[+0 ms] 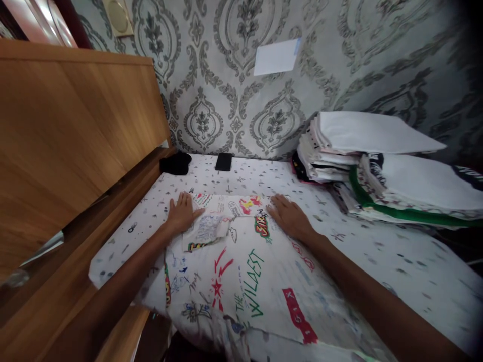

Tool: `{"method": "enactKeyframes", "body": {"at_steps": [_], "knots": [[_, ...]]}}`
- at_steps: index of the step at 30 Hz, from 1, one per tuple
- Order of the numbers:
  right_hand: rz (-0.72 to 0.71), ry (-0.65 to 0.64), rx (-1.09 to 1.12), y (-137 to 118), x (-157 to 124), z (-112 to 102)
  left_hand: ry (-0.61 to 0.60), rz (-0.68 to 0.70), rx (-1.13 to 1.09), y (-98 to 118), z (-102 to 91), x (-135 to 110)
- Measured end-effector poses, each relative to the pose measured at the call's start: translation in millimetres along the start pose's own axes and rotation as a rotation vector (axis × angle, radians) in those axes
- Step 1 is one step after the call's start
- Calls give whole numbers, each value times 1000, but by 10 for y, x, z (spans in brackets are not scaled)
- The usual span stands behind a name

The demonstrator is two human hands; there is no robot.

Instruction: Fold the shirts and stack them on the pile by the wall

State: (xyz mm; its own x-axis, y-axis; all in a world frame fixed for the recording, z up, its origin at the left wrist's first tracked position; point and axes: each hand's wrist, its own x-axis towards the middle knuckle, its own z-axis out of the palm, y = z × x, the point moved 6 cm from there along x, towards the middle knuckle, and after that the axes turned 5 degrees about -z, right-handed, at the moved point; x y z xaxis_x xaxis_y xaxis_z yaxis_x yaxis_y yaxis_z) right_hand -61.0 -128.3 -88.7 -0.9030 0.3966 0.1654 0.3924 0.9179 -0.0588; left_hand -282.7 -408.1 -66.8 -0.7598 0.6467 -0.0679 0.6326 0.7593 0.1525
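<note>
A white shirt (241, 281) printed with coloured lettering and drawings lies partly folded on the patterned sheet, its near edge hanging toward me. My left hand (182, 213) rests flat, fingers out, on the upper left corner of the cloth, beside a folded-over flap. On the upper right edge lies my right hand (289, 215), also flat with fingers stretched forward. Neither hand grips the fabric. The shirt's lower end is bunched and partly out of view.
Stacks of folded clothes (377, 133) stand at the right against the wallpapered wall. Near the wall lie a black cloth item (175, 164) and a dark phone-like rectangle (224, 162). A wooden panel (75, 125) borders the left side. The patterned sheet (121, 246) covers the surface.
</note>
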Motion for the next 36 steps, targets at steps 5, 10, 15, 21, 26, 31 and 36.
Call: {"method": "enactKeyframes", "body": {"at_steps": [5, 10, 15, 21, 26, 31, 36], "knots": [[14, 0, 15, -2, -7, -23, 117, -25, -224, -346, -223, 234], [12, 31, 28, -22, -11, -47, 113, 80, -254, -517, -443, 611], [28, 4, 42, -24, -21, -65, 100, 183, -188, -415, -450, 716], [16, 25, 56, 7, -19, -42, 144, 222, -164, -419, -474, 658], [8, 44, 59, 29, -15, -16, 180, 176, -171, -457, -452, 672], [15, 33, 66, 19, -17, -31, 202, 142, -114, -476, -443, 674], [31, 19, 72, 20, -25, -35, 190, 173, 5, -480, -457, 586]]}}
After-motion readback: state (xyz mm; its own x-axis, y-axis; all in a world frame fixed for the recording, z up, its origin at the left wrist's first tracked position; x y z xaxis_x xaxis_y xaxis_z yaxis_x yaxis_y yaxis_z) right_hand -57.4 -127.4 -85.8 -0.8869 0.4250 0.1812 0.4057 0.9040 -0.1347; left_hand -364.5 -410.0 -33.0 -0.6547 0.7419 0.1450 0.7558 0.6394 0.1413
